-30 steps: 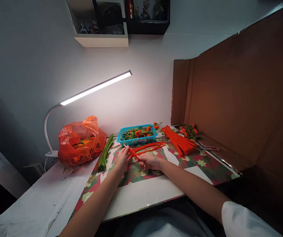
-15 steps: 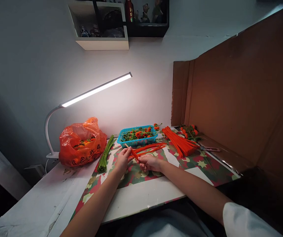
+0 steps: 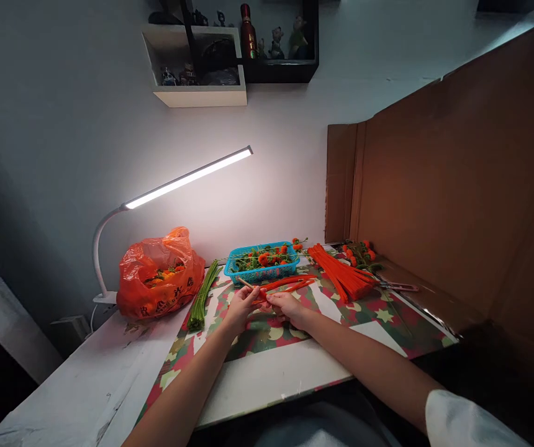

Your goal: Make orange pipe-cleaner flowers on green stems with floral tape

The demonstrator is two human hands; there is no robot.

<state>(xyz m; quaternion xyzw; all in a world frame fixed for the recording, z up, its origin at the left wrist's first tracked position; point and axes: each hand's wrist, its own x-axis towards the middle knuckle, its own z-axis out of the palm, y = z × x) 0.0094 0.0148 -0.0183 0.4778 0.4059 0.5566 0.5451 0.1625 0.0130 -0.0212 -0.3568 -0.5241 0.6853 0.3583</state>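
Note:
My left hand (image 3: 243,305) is closed in a pinch on a thin wooden stick (image 3: 244,283), whose pale end points up and left. Close beside it, my right hand (image 3: 290,307) pinches an orange pipe cleaner (image 3: 262,297) that runs between the fingertips of both hands. Whether it is wound round the stick is hidden by my fingers. Just beyond the hands lie several loose orange pipe cleaners (image 3: 290,282). A thick fanned bundle of orange pipe cleaners (image 3: 341,273) rests to the right, and a bundle of green pipe cleaners (image 3: 202,298) to the left.
Behind the hands stands a blue basket (image 3: 262,272) with orange flowers and green stems. An orange plastic bag (image 3: 159,279) and a lit lamp (image 3: 190,177) are at left. More orange flowers (image 3: 359,251), scissors (image 3: 400,287) and a tall cardboard sheet (image 3: 448,186) are at right.
My hands have come closer together, and less of the orange pipe cleaner shows between them. The whole scene sits slightly lower in view as the head camera has tilted up.

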